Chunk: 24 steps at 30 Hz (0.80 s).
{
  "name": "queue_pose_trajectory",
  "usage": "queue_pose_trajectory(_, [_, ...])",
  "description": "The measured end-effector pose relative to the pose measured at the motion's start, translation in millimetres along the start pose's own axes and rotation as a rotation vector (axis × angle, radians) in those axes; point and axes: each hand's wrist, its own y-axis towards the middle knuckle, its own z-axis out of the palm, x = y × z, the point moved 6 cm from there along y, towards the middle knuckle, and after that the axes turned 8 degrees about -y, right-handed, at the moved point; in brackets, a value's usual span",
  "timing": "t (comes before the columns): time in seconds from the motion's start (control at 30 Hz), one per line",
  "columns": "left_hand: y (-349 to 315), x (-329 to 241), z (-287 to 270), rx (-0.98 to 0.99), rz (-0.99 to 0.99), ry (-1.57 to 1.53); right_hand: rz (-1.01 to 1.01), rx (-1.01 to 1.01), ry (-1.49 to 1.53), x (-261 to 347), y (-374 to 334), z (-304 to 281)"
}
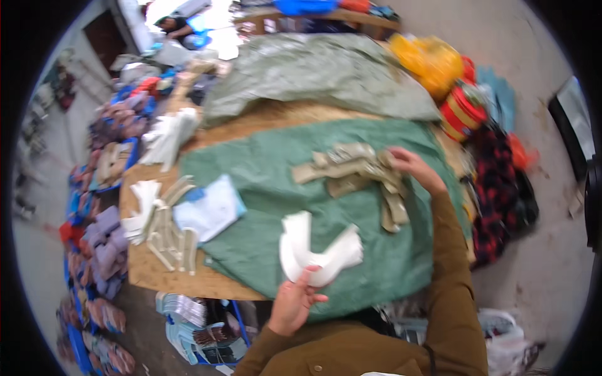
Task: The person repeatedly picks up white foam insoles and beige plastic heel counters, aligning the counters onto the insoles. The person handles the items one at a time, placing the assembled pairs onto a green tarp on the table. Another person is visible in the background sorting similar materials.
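My left hand [294, 305] is at the lower bend of a stack of white curved strips [326, 276], a finger lying over its edge, gripping it. The strips form a U on the green sheet [263, 156]. Farther right, my right hand [411, 168] has its fingers closed at the right end of a loose heap of tan strips [351, 168]. Its fingertips are partly blurred among the strips. Some of the tan strips cross each other, and one end hangs toward me.
Left on the wooden table [188, 282] lie a white-and-blue plastic packet [213, 210], pale strips [166, 235] and white bundles [169, 135]. A grey-green sheet [313, 75] covers the far side. A red tin [463, 113] and yellow bag [429, 62] stand right; a blue crate [241, 326] sits below.
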Motion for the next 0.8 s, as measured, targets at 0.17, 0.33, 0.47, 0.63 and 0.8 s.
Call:
queue_pose_trajectory(0.17, [-18, -21, -5, -0.003, 0.059, -0.008, -0.307, -0.298, -0.705, 89, -31, 32])
queue_pose_trajectory(0.33, [-16, -14, -4, -0.015, 0.057, 0.0, -0.665, -0.344, -1.082, 104, -73, 83])
queue_pose_trajectory(0.47, [-15, -6, -2, -0.011, 0.036, 0.001, -0.561, -0.261, -1.109, 100, -77, 89])
queue_pose_trajectory(0.63, [-24, -10, -4, -0.034, 0.069, -0.02, -0.546, -0.223, -1.11, 103, -76, 99])
queue_pose_trajectory(0.8, [-32, -18, -4, -0.027, 0.093, -0.031, -0.472, -0.231, -1.111, 99, -70, 105])
